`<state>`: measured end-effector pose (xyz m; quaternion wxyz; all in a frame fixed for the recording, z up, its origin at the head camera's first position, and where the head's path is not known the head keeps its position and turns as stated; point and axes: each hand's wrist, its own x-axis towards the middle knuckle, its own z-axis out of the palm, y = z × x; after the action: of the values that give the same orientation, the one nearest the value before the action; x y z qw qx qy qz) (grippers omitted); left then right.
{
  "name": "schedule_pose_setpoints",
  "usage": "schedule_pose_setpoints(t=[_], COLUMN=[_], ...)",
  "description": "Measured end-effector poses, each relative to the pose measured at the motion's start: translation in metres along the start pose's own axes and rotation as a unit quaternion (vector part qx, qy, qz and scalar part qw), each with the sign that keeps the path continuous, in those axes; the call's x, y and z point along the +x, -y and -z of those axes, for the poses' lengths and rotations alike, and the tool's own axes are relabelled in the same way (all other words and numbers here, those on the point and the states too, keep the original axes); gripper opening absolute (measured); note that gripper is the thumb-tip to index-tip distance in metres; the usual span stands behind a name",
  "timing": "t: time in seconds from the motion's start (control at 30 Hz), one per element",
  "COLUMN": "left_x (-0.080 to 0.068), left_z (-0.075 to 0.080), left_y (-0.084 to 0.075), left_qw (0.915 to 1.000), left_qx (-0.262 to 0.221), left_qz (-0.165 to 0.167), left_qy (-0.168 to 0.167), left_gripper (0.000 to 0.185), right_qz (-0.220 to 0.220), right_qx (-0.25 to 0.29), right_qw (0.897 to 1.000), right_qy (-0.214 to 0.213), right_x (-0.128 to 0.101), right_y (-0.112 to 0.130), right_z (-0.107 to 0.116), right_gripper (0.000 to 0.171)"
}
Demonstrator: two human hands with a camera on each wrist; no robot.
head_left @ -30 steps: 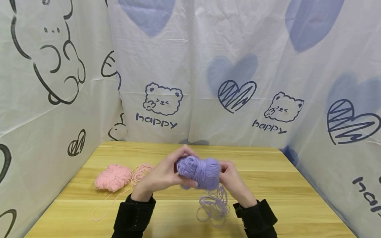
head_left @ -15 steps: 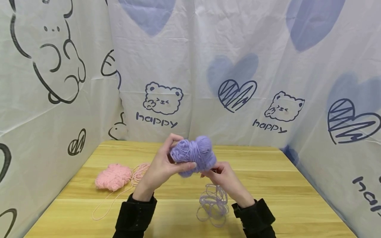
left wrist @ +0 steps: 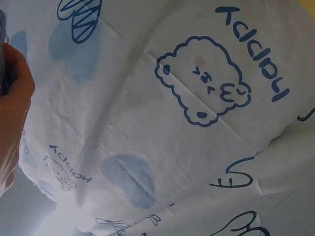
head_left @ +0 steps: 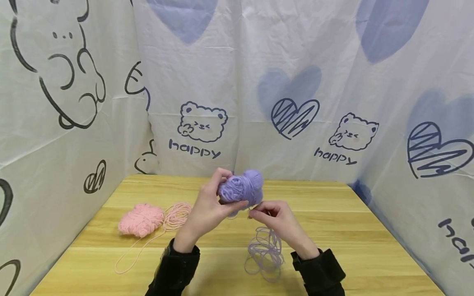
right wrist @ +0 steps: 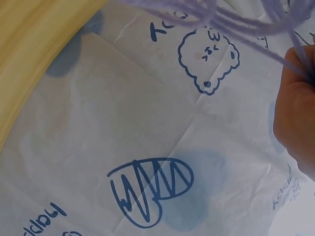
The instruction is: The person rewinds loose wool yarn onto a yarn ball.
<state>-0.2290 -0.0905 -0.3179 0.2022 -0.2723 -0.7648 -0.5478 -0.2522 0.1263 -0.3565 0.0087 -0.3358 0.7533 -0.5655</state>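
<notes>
**Holding purple yarn over the table**

Gripping the purple yarn ball (head_left: 242,189), the left hand (head_left: 209,211) has thumb below and fingers curled round it, lifted above the wooden table (head_left: 333,246) near its far edge. Right hand (head_left: 275,218) sits just beside and below the ball, fingertips pinching a purple strand (right wrist: 236,24) that runs from it. Loose purple yarn loops (head_left: 264,255) lie on the table right under the right hand, nearer the front edge. Pink yarn ball (head_left: 141,220) rests on the table's left side, well apart from the hands, its pink strand (head_left: 129,257) trailing toward the front. Printed curtain (head_left: 237,82) stands behind the table. Black sleeves (head_left: 318,271) on both wrists.
</notes>
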Motion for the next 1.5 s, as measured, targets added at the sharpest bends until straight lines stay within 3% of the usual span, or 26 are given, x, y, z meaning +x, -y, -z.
schedule_pose_setpoints(t=[0.17, 0.33, 0.47, 0.63, 0.77, 1.0, 1.23, 1.5], left_x=[0.000, 0.000, -0.001, -0.002, -0.002, -0.003, -0.004, -0.003], left_z=[-0.005, -0.009, -0.011, -0.010, -0.008, -0.006, -0.001, 0.003], left_y=[0.001, 0.004, 0.007, 0.008, 0.008, 0.006, 0.006, 0.007], left_qw=[0.9957, 0.9827, 0.9729, 0.9650, 0.9624, 0.9638, 0.9616, 0.9570], left_qx=[0.089, 0.173, 0.212, 0.224, 0.205, 0.123, 0.076, -0.012], left_qz=[-0.027, -0.062, -0.072, -0.080, -0.093, -0.087, -0.093, -0.103], left_qy=[0.001, 0.025, 0.058, 0.111, 0.152, 0.220, 0.247, 0.271], left_gripper=[0.053, 0.051, 0.051, 0.052, 0.051, 0.050, 0.052, 0.052], right_qz=[0.021, 0.029, 0.032, 0.045, 0.040, 0.036, 0.049, 0.051], right_qx=[-0.020, -0.022, -0.009, -0.017, -0.026, -0.023, -0.018, 0.010], right_qw=[1.000, 0.999, 0.999, 0.997, 0.996, 0.997, 0.996, 0.997], right_qy=[-0.011, -0.025, -0.038, -0.059, -0.069, -0.068, -0.072, -0.060], right_x=[-0.002, -0.004, -0.005, -0.006, -0.006, -0.006, -0.007, -0.005], right_y=[0.005, 0.009, 0.012, 0.013, 0.013, 0.012, 0.011, 0.011], right_z=[0.002, 0.005, 0.008, 0.014, 0.017, 0.018, 0.015, 0.014], right_gripper=[0.016, 0.012, 0.013, 0.011, 0.010, 0.009, 0.006, 0.008])
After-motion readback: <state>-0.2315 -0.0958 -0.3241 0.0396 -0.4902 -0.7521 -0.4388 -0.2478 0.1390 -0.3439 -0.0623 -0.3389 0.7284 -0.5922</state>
